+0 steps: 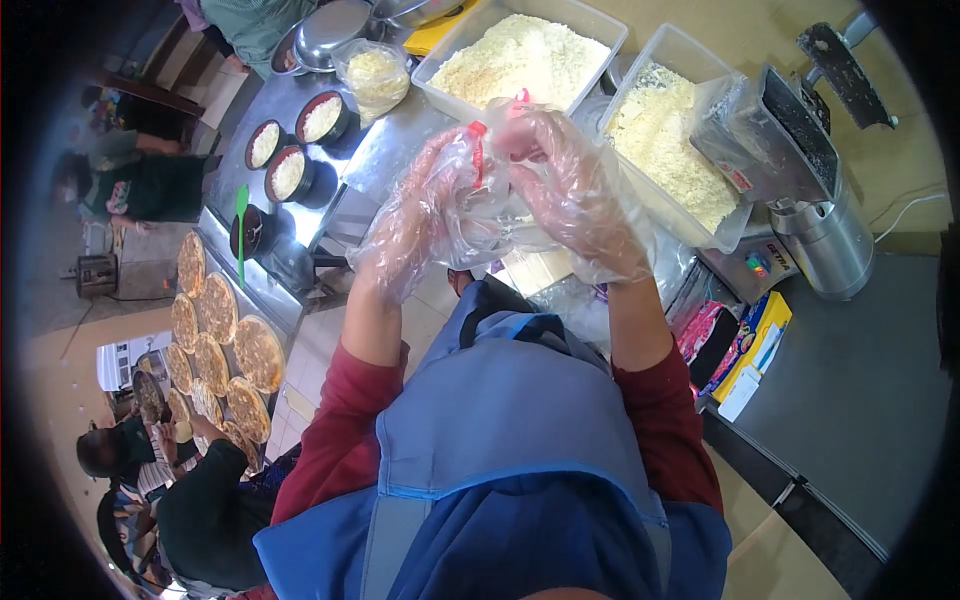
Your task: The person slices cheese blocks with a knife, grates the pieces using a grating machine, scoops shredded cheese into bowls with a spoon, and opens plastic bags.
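Note:
Both of my hands wear loose, clear plastic gloves and are raised in front of me at the table's edge. My left hand (425, 205) is closed on a clear plastic bag (480, 225), beside a red strip (477, 150) on the plastic. The fingers of my right hand (570, 185) curl inward and pinch the other side of it, near a second bit of red. Glove and bag plastic overlap, so their exact edges are hard to make out. Below my hands lies a pale block (535, 270), partly covered by clear plastic.
Two tubs of grated cheese, one ahead (520, 60) and one at right (670, 140), stand near a grater machine (770, 140). Bowls of white shreds (322, 118) and a tied bag (375, 80) sit left. Flatbreads (210, 355) cover another table, with people working beside it.

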A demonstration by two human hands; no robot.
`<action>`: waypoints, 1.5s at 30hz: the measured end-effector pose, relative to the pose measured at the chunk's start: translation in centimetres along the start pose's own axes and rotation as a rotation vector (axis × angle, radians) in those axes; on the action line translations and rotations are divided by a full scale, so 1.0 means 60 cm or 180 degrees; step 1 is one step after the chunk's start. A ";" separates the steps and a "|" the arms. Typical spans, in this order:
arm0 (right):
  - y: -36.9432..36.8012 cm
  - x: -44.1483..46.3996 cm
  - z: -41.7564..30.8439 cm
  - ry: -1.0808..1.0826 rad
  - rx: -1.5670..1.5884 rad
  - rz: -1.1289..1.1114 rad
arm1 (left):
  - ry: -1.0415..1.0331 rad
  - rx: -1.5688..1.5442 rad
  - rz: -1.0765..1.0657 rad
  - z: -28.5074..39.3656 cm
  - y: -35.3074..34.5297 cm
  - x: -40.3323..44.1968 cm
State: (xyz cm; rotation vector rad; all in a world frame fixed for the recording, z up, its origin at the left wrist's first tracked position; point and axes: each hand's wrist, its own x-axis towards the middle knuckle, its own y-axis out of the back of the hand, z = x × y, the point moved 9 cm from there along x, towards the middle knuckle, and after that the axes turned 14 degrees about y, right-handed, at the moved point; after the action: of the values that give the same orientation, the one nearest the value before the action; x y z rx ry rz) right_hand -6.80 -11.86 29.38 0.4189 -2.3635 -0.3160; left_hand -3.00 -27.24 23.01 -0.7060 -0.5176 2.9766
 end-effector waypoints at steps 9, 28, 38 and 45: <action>0.002 0.001 -0.032 0.0340 -0.0941 -0.0306 | -0.0022 0.0100 -0.0240 0.009 -0.012 0.006; -0.053 -0.046 -0.086 0.0670 -0.1785 -0.1148 | -0.0215 0.1014 0.0285 0.079 0.011 0.006; -0.097 -0.102 -0.057 0.0405 -0.2000 -0.1063 | -0.0090 0.2930 0.0274 0.104 -0.047 -0.005; 0.009 -0.106 0.054 -0.0800 -0.0040 0.0094 | -0.0800 0.1979 0.0205 0.134 -0.054 -0.006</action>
State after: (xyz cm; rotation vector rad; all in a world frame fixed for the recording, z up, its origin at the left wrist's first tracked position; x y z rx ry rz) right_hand -4.69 -8.59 23.40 0.3551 -2.6083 -0.3892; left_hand -6.37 -26.74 30.95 -0.2942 0.4296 3.0234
